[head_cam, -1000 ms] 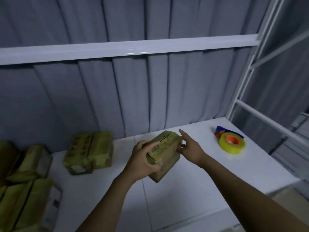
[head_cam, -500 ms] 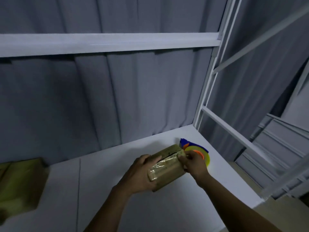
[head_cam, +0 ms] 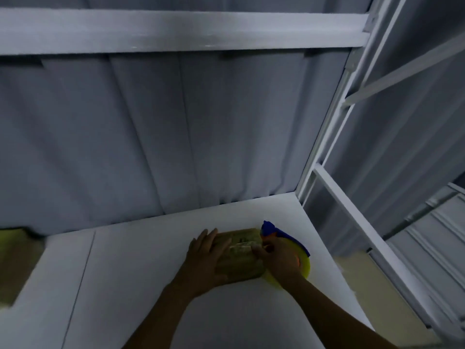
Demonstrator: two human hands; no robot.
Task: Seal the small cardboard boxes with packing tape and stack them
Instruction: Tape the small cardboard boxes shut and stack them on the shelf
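— Resting over the left end of the small cardboard box, your left hand has its fingers fairly straight and a little spread, pointing away from you.

— Your right hand has the opposite end. Those fingertips are curled onto the top of the box near its right edge, gripping it. So the box lies between your two sets of fingers and touches both.

— It looks to rest on the white shelf, though the blur there keeps me from being sure you have it fully down.

— The tape roll is mostly hidden under your right hand. Its yellow rim shows just past your right knuckles, on the side away from the box, and a bit of orange peeks between those fingers.

— Its blue holder pokes out just beyond your right fingertips, beside the far right corner of the box.

— Well apart from your left fingers, at the left edge of the view, other boxes lie blurred and yellowish on the same shelf.

— Beyond all your fingertips hangs a grey curtain, with a white beam high above it. A white rack post rises on your right hand's side.
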